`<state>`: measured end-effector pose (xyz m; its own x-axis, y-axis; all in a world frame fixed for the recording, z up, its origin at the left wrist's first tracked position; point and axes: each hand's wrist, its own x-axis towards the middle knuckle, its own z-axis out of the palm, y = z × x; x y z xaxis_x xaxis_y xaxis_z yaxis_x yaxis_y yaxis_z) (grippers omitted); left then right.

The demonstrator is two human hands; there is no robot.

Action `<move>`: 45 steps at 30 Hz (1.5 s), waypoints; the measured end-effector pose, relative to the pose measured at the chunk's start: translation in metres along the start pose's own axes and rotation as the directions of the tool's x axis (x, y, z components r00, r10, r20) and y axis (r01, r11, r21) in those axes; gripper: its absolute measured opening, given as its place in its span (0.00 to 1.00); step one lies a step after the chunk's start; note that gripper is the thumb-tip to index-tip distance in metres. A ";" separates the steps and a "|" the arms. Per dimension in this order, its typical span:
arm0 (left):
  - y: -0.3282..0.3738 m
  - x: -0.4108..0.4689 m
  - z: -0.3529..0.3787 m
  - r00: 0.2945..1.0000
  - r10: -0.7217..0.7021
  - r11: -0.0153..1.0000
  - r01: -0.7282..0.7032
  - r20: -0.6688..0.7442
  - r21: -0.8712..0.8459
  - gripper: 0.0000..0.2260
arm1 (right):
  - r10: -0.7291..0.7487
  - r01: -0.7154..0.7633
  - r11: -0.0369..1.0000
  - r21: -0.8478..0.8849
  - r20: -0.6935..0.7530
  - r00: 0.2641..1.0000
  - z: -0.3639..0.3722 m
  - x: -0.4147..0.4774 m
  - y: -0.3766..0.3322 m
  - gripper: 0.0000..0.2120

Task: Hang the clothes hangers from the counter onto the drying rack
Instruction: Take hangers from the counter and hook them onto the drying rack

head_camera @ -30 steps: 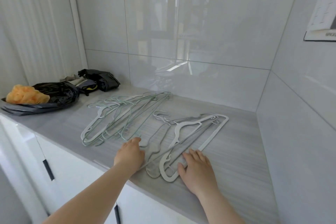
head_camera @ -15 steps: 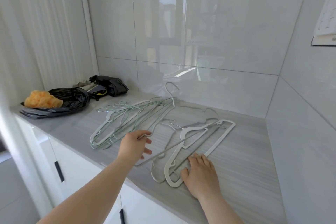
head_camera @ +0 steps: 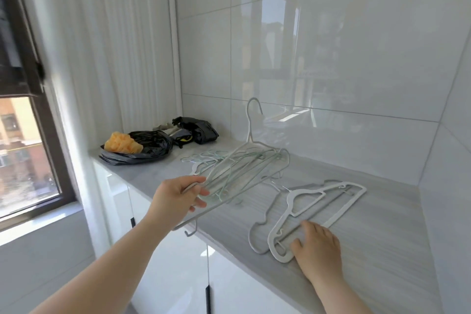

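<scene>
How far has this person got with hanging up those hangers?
Barely started: no drying rack is in view and nothing is hung. The left hand grips a bundle of thin hangers, lifting one end off the counter. The right hand rests flat on the white hangers, which lie there waiting.

Two hands, left hand [head_camera: 178, 197] and right hand [head_camera: 317, 246], one white hanger [head_camera: 316, 209] and one grey hanger [head_camera: 262, 222] flat on the surface [head_camera: 369, 237], a bundle of thin green hangers [head_camera: 237, 173] left of them, count unclear, two black bags [head_camera: 150, 146] beyond, one orange cloth [head_camera: 122, 143].
</scene>
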<state>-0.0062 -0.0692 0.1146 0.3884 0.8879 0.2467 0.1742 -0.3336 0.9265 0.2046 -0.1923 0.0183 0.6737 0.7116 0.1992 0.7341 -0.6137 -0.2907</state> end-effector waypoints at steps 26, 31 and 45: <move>0.083 -0.429 -0.350 0.799 0.045 0.780 0.347 -0.600 0.521 0.16 | -0.901 0.841 0.308 0.446 -0.146 0.408 -0.112 -0.266 -0.394 0.17; 0.105 -0.526 -0.393 0.631 0.006 0.499 0.671 -0.776 0.549 0.05 | -0.968 0.849 0.075 0.522 -0.167 0.188 -0.116 -0.384 -0.460 0.15; 0.124 -0.711 -0.471 0.201 0.209 0.213 0.946 -0.957 0.245 0.07 | -0.925 0.590 -0.373 0.716 -0.234 -0.300 -0.160 -0.661 -0.600 0.10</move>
<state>-0.6874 -0.5930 0.1880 -0.7516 0.4118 0.5153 0.6261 0.6911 0.3610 -0.6674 -0.3497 0.2109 -0.8610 0.2742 0.4284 0.0636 0.8937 -0.4442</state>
